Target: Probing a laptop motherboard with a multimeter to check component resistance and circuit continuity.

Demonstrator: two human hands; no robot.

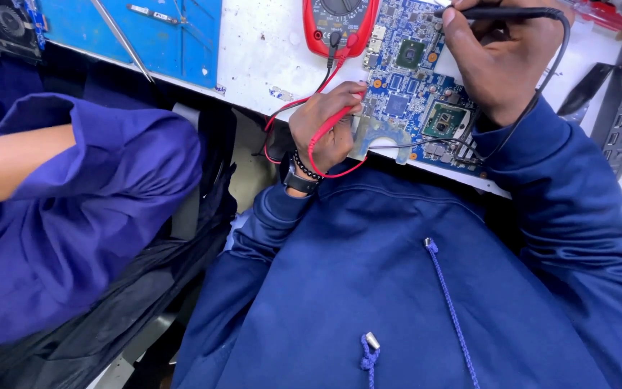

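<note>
"Motherboard first: where is it?"

"Blue circuit board, flat on the white bench at my twelve o'clock, just below the red multimeter. My left hand is curled shut round the red probe, tip at the board's nine o'clock edge. My right hand is closed pen-style on the black probe over the one o'clock corner."

"Which step is that?"

"Probing, I'd judge: both leads on the board. Whether either tip truly touches, I can't tell."

"And next?"

"Probably steady tips and a glance at the meter, whose display is cut off above."

"Who's at nine o'clock?"

"Another person's purple sleeve, well apart from my hands."
</note>
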